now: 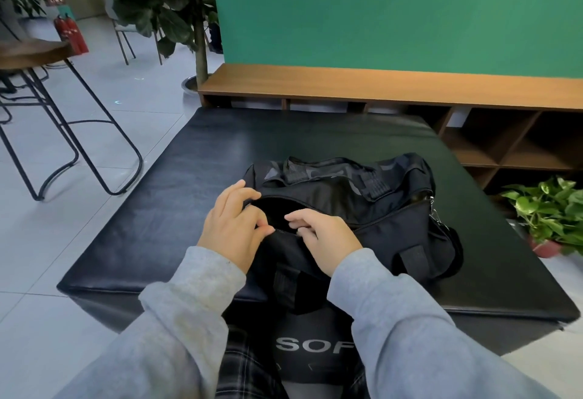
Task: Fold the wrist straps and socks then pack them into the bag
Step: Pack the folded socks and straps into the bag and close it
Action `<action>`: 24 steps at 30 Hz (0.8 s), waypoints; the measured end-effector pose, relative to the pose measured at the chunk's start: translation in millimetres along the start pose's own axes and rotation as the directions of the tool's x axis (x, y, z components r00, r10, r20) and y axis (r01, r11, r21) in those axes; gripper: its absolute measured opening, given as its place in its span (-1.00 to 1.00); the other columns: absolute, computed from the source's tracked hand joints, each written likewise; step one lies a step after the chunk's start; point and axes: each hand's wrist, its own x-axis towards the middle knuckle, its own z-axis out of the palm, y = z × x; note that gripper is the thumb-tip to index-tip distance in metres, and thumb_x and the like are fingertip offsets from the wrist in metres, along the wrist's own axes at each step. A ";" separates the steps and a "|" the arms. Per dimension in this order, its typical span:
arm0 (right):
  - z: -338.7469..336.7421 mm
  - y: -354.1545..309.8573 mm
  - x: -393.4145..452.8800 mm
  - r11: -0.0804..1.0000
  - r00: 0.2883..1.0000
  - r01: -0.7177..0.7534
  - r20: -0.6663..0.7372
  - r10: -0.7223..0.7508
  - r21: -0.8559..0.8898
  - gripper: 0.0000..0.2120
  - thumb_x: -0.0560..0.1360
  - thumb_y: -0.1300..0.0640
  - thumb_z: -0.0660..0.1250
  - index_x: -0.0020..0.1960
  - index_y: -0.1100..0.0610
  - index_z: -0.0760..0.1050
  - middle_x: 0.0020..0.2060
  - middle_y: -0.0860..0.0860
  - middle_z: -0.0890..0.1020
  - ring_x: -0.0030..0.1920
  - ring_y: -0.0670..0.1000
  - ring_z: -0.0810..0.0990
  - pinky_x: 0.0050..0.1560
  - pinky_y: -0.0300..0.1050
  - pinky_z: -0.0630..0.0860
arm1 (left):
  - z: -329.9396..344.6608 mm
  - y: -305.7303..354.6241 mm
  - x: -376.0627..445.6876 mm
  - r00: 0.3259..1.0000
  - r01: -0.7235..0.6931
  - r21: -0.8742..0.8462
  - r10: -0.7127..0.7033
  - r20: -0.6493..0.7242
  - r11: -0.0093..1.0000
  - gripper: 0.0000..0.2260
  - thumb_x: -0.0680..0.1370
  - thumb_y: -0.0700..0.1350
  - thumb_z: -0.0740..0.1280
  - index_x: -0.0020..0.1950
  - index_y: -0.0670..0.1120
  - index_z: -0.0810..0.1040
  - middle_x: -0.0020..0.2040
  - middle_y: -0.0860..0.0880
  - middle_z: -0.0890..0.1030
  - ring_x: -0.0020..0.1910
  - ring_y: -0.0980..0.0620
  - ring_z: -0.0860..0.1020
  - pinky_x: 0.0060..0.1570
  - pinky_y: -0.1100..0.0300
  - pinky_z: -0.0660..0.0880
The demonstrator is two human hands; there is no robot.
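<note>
On the mat (195, 158) the bag (362, 209) lies partly unzipped, both hands, left (233, 225) and right (325, 237), pinching its zip edge, where loose fabric could well snag the slider.

Soft even daylight; edges bowed (wide-angle lens).

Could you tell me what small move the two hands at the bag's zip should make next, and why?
Probably draw the zip along. The right hand pinches at the zip line of the black fabric duffel bag, the left hand holds the fabric beside the gap, and no socks or straps lie outside on the black padded mat.
</note>
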 end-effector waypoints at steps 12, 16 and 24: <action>-54.8 20.6 -15.8 0.980 0.992 -0.066 -0.123 0.043 -0.189 -0.76 0.59 0.14 0.18 0.18 -0.02 0.53 0.01 -0.07 0.59 0.04 -0.07 0.50 0.11 -0.25 0.41 | 0.5 14.8 9.6 0.980 0.143 0.018 -0.144 0.139 0.990 -0.88 0.44 -0.17 0.45 -0.26 -0.14 0.56 0.24 -0.10 0.48 0.40 -0.12 0.26 0.21 -0.01 0.31; -71.5 44.9 -22.3 0.958 0.934 -0.050 -0.354 -0.055 -0.283 -0.79 0.52 0.27 0.25 0.06 0.10 0.61 0.14 -0.02 0.56 0.26 0.01 0.37 0.16 -0.40 0.15 | 10.8 20.4 8.3 0.982 0.036 0.044 -0.043 0.185 0.998 -0.77 0.27 -0.19 0.58 -0.36 -0.11 0.52 0.10 -0.17 0.57 0.23 -0.26 0.46 0.03 -0.14 0.48; -100.5 80.8 -32.6 0.936 0.892 -0.293 -0.409 0.194 -0.197 -0.61 0.55 0.15 0.25 0.37 0.00 0.35 0.47 -0.03 0.19 0.47 -0.01 0.08 0.38 -0.08 0.17 | 38.0 39.7 9.9 0.981 -0.093 0.094 0.075 0.179 0.991 -0.67 0.12 -0.07 0.64 -0.31 -0.05 0.54 0.05 -0.14 0.60 0.17 -0.09 0.37 0.14 -0.21 0.30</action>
